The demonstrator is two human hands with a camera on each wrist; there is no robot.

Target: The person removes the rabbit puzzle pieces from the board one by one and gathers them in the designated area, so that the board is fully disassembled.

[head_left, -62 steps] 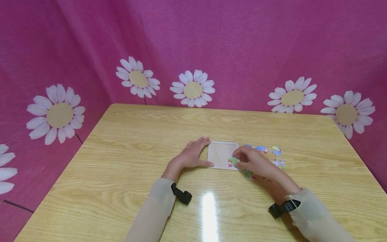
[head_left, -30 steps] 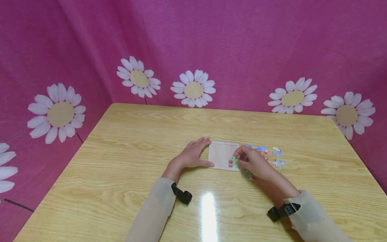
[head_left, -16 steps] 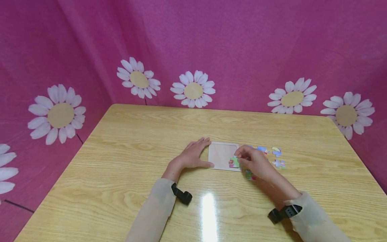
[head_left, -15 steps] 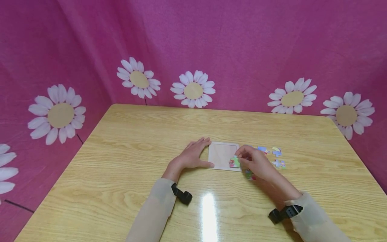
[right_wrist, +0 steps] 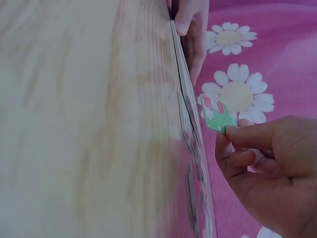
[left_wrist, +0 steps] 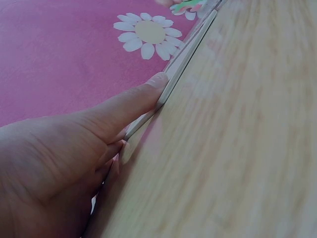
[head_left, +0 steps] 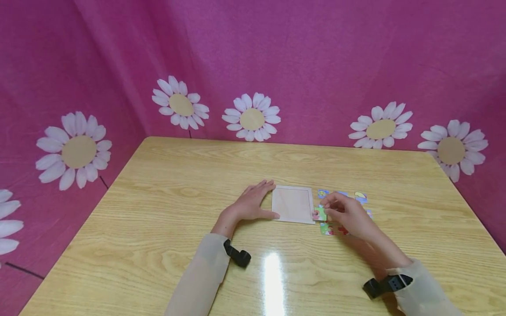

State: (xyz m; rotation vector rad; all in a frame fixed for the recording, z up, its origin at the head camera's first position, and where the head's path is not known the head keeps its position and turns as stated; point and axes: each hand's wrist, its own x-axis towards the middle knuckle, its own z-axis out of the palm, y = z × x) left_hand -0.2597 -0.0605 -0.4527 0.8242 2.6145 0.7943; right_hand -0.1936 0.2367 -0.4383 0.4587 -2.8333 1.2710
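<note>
A shallow wooden puzzle tray with a pale raised rim lies on the table, its inside bare. Along its left side my left hand rests with thumb and fingers spread, the thumb on the near left corner and the fingertips at the far one. The left wrist view has that thumb straight against the tray's edge. Just past the tray's right rim, my right hand pinches a green and pink puzzle piece between thumb and fingers. In the right wrist view the puzzle piece is held up above the table surface.
Several loose puzzle pieces lie right of the tray, partly hidden by the right hand: a blue and yellow piece, a green and red piece and a yellow and blue piece among them. A pink flowered cloth hangs behind the table.
My right hand has carried the green and pink puzzle piece rightward, from over the tray's near right corner to beyond its right rim. The left hand and the tray have stayed put.
</note>
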